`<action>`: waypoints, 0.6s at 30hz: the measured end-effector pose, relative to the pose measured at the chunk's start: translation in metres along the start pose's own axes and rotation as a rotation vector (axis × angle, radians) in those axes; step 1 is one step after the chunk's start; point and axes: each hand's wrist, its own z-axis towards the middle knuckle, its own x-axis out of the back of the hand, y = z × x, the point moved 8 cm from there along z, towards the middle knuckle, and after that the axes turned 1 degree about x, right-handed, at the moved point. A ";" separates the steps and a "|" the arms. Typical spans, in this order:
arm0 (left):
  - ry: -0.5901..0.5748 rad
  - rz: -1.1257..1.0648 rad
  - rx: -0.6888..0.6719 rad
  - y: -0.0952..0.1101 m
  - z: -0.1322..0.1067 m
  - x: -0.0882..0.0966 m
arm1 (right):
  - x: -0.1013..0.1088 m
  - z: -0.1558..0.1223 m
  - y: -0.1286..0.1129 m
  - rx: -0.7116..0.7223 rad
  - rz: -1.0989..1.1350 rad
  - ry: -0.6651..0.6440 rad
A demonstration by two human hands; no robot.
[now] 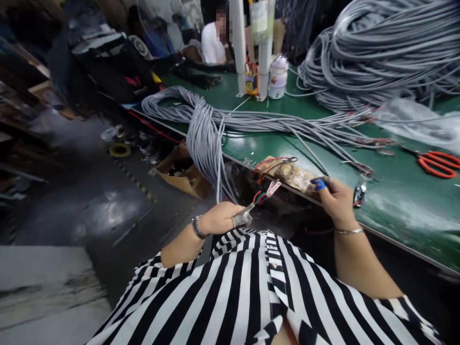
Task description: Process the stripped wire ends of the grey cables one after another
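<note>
My left hand is closed around the end of a grey cable whose red and green inner wires stick out toward a small metal clip. My right hand, with blue tape on a fingertip, grips the front edge of the green table beside a taped block with wires. A thick bundle of grey cables hangs over the table edge just left of my hands.
A large coil of grey cable fills the back right. Orange scissors lie at the right, a small metal tool near my right hand. White posts and a jar stand behind; another person sits beyond. A cardboard box sits on the floor.
</note>
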 end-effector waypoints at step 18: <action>0.067 0.323 0.173 -0.038 0.031 -0.042 | -0.084 -0.069 -0.088 -0.089 0.321 -0.419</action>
